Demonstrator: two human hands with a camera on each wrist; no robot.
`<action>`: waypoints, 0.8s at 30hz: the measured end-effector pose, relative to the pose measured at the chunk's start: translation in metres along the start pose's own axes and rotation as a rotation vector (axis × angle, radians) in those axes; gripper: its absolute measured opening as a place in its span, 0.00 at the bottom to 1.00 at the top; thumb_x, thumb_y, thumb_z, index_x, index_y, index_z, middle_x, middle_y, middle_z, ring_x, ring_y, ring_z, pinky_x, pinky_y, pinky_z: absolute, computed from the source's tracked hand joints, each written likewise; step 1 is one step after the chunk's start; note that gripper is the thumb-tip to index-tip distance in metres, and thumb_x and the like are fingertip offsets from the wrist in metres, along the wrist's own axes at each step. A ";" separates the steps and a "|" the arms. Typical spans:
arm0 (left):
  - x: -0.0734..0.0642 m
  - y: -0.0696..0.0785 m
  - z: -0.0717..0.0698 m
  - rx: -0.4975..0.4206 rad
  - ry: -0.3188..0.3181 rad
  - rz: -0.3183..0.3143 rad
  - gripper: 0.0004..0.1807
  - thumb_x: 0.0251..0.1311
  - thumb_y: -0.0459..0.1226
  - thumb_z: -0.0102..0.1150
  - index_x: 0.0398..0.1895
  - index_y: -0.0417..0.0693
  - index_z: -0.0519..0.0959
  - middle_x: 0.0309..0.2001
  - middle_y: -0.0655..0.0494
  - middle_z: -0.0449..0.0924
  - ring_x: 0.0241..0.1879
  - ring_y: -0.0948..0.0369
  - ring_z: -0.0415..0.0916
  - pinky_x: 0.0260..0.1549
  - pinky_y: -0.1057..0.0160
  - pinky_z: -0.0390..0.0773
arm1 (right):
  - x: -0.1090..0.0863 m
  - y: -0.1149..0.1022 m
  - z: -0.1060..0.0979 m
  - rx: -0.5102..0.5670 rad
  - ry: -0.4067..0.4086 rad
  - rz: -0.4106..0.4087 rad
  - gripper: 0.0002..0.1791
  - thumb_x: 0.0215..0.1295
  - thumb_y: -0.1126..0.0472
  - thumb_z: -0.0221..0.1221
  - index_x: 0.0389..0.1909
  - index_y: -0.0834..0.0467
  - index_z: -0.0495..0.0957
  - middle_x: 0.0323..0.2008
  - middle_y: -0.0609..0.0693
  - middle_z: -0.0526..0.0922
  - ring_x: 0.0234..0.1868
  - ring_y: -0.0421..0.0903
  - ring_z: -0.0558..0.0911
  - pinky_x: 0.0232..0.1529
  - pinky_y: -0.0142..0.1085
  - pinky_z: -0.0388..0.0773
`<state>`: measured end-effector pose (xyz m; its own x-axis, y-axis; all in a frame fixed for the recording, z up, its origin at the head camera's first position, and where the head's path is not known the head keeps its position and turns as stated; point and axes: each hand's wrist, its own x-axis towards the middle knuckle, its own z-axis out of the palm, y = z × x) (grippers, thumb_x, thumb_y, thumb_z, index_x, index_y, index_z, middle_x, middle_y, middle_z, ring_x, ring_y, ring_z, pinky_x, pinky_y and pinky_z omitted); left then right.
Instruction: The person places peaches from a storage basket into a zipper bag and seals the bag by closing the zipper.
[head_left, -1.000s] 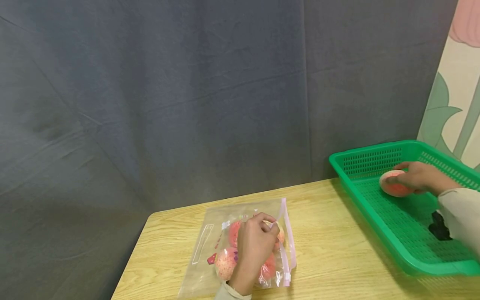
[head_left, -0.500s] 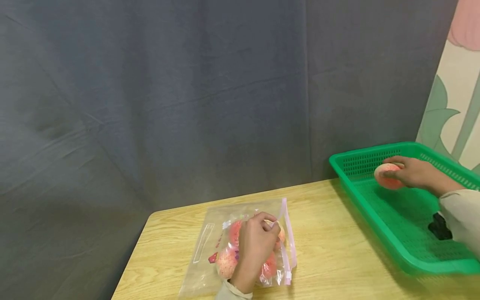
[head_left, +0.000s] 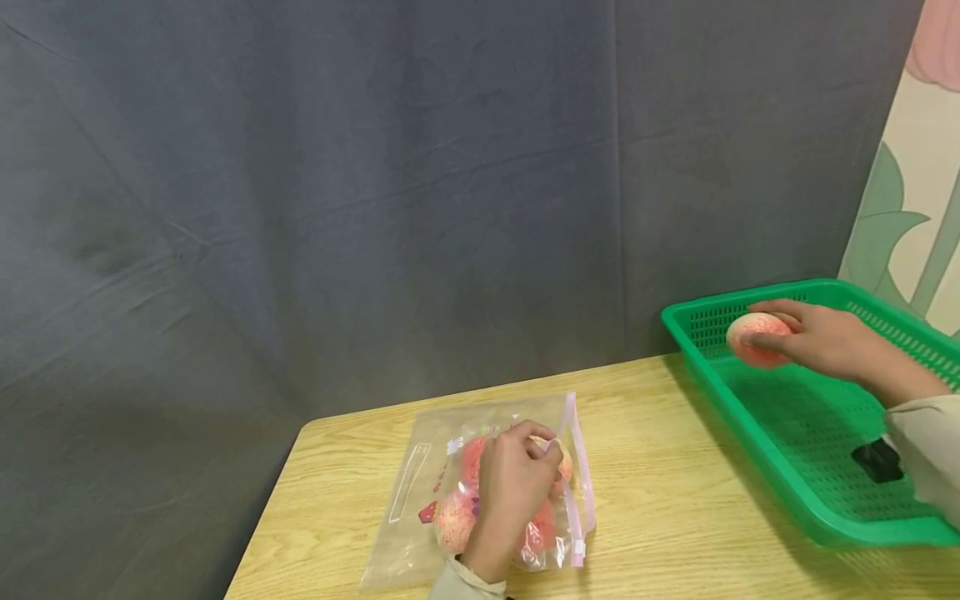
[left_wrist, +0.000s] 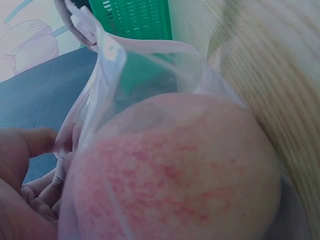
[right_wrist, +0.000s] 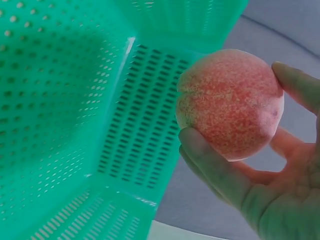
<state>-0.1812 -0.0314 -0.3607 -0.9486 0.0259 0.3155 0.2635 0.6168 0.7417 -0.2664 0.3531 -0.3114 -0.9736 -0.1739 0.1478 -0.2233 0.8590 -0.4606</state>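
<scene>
My right hand (head_left: 821,337) grips a peach (head_left: 759,340), raised over the left side of the green basket. In the right wrist view the peach (right_wrist: 230,105) sits between thumb and fingers, red and pale yellow. My left hand (head_left: 517,479) pinches the opened edge of a clear zip bag (head_left: 405,533) with pink strips along its mouth. The bag lies on the table with several peaches inside, one of them a peach (head_left: 455,522) left of my wrist. In the left wrist view a bagged peach (left_wrist: 175,170) fills the middle, and thumb and fingers hold the film beside it.
The green basket (head_left: 750,429) with slotted sides stands at the right of the wooden table (head_left: 637,450). A black object (head_left: 877,461) shows by the right sleeve. A grey curtain (head_left: 450,208) hangs behind the table.
My right hand has lifted the peach from the basket floor and carried it up and to the left. The left hand keeps its hold on the bag's edge.
</scene>
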 end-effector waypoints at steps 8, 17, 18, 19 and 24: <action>0.000 0.002 -0.001 -0.013 -0.003 -0.003 0.05 0.53 0.33 0.62 0.34 0.47 0.82 0.10 0.70 0.72 0.04 0.72 0.66 0.04 0.72 0.60 | -0.013 -0.027 -0.003 -0.025 0.077 -0.016 0.36 0.66 0.41 0.50 0.66 0.63 0.60 0.52 0.73 0.72 0.45 0.67 0.74 0.32 0.54 0.71; -0.001 0.007 0.002 -0.015 -0.003 -0.027 0.04 0.53 0.34 0.61 0.33 0.49 0.82 0.09 0.71 0.71 0.04 0.71 0.66 0.04 0.71 0.62 | -0.042 -0.045 -0.004 0.041 0.185 -0.026 0.34 0.62 0.43 0.57 0.66 0.53 0.65 0.50 0.65 0.76 0.42 0.61 0.76 0.27 0.40 0.68; -0.001 0.008 0.003 -0.014 -0.001 -0.027 0.04 0.53 0.34 0.61 0.32 0.49 0.82 0.09 0.71 0.71 0.04 0.70 0.66 0.04 0.70 0.62 | -0.045 -0.047 -0.004 0.046 0.193 -0.032 0.33 0.61 0.43 0.58 0.65 0.52 0.65 0.51 0.64 0.75 0.44 0.61 0.76 0.27 0.40 0.68; -0.001 0.009 0.003 -0.013 0.000 -0.026 0.04 0.53 0.34 0.61 0.32 0.49 0.82 0.09 0.71 0.71 0.04 0.70 0.66 0.04 0.70 0.62 | -0.048 -0.049 -0.004 0.053 0.198 -0.039 0.33 0.61 0.44 0.59 0.65 0.51 0.65 0.53 0.64 0.74 0.45 0.62 0.75 0.28 0.41 0.69; -0.001 0.010 0.002 -0.004 0.012 -0.024 0.04 0.53 0.34 0.61 0.32 0.50 0.82 0.09 0.72 0.71 0.03 0.71 0.65 0.04 0.70 0.62 | -0.063 -0.063 0.001 0.100 0.220 -0.063 0.31 0.60 0.46 0.61 0.64 0.45 0.67 0.55 0.58 0.73 0.47 0.56 0.73 0.30 0.40 0.69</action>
<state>-0.1782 -0.0230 -0.3547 -0.9524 0.0021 0.3047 0.2417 0.6139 0.7514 -0.1910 0.3091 -0.2922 -0.9266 -0.1070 0.3604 -0.2970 0.7961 -0.5273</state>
